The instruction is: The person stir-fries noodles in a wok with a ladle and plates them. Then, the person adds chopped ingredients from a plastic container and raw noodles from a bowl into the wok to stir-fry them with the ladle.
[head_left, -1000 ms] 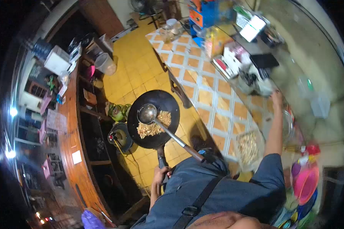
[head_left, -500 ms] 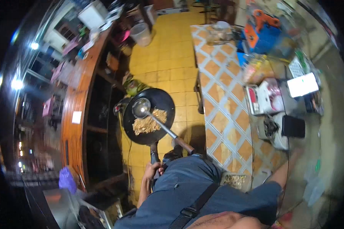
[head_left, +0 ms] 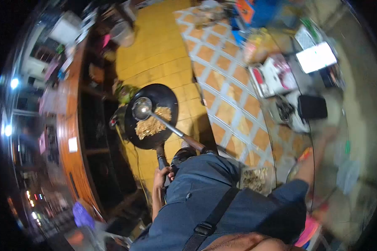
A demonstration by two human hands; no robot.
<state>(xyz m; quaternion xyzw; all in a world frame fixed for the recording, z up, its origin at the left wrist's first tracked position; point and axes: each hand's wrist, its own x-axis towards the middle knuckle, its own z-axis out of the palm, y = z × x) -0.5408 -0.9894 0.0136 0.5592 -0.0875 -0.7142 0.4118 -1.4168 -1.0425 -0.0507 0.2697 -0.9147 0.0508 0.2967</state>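
My left hand (head_left: 164, 173) is wrapped round the handle of a black wok (head_left: 167, 98) held over the floor. Chopped food (head_left: 155, 125) lies in the wok. A metal ladle (head_left: 142, 108) rests with its bowl in the wok, its wooden handle (head_left: 193, 143) leaning back against my clothes. My right arm (head_left: 312, 165) reaches out over the right side of the tiled table, and the hand at its end (head_left: 329, 133) is a blur near a black item (head_left: 312, 107); its fingers cannot be made out. A clear container of pale food (head_left: 255, 180) stands by my right arm.
The tiled table (head_left: 226, 111) runs along the right, with a white box (head_left: 280, 77), a bright white sheet (head_left: 316, 57) and plastic bags on it. A wooden counter (head_left: 69, 121) with dark shelves stands left. A purple bag (head_left: 83, 215) is at lower left.
The view has swung about. My right hand, earlier by the bags on the table, is now a blur farther right. My left hand still holds the wok, with the ladle in it.
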